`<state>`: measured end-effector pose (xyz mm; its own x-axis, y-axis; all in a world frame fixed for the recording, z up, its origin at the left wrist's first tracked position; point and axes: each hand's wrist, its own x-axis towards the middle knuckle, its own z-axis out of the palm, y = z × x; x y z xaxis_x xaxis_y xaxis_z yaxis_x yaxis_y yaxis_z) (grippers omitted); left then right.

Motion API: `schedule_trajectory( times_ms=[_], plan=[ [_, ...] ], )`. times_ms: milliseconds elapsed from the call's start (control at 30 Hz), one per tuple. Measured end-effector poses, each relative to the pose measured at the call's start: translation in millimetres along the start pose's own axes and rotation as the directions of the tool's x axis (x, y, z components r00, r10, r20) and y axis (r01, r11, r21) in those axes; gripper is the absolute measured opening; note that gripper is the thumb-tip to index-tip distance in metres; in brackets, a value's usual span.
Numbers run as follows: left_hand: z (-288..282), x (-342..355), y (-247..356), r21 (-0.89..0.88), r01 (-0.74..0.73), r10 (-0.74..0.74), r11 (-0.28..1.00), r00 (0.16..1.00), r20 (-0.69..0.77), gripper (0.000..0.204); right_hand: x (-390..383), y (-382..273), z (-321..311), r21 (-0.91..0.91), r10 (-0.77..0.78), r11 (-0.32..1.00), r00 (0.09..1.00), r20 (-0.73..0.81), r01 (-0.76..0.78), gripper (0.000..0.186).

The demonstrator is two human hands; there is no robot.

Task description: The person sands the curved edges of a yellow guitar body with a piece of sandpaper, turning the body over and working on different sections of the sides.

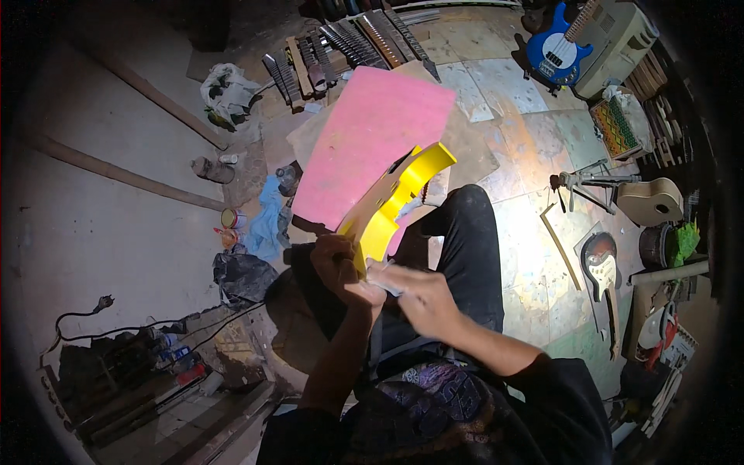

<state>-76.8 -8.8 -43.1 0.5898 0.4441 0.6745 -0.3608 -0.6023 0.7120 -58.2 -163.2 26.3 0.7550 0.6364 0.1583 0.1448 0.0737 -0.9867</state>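
A bright yellow guitar body (pixel 380 232), held tilted on its edge above my lap, shows its curved side toward me. My left hand (pixel 335 262) is closed around its near end. Against that same end presses my right hand (pixel 425 301), slightly blurred, its fingers closed on a thin greyish piece (pixel 384 280) that looks like sandpaper or cloth. Beyond the body lies a pink sheet (pixel 380 124), partly covered by the far part of the guitar body. My bent knee (pixel 470 205) in black trousers is just right of it.
Long dark and metallic strips (pixel 364 40) lie in a row at the back. A blue bass guitar (pixel 559 50) leans at the far right; an electric guitar (pixel 601 260) and an acoustic guitar body (pixel 651 200) are at right. Blue cloth (pixel 267 221), cans (pixel 232 218) and a black bag (pixel 242 275) sit left.
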Motion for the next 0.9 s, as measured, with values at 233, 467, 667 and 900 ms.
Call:
schedule_trajectory(
  times_ms=[233, 467, 667, 900],
  plan=[
    [1, 2, 0, -0.003, 0.012, -0.012, 1.000, 1.000, -0.009, 0.026, -3, -15, 5, -0.009, 0.002, 1.000, 0.999, -0.043, -0.003, 0.054],
    [0, 2, 2, -0.012, 0.021, -0.021, 1.000, 1.000, -0.003, 0.026, 5, -9, 2, -0.046, 0.001, 0.999, 1.000, -0.026, -0.002, 0.060],
    [2, 1, 3, -0.019, 0.033, -0.033, 0.999, 0.999, -0.006, 0.026, 21, 26, -10, -0.224, 0.003, 0.974, 0.997, -0.080, -0.021, 0.058],
    [2, 0, 5, -0.033, 0.035, -0.035, 0.999, 0.999, 0.009, 0.026, 21, 48, -15, -0.198, -0.018, 0.980, 0.998, -0.060, 0.006, 0.057]
  ],
)
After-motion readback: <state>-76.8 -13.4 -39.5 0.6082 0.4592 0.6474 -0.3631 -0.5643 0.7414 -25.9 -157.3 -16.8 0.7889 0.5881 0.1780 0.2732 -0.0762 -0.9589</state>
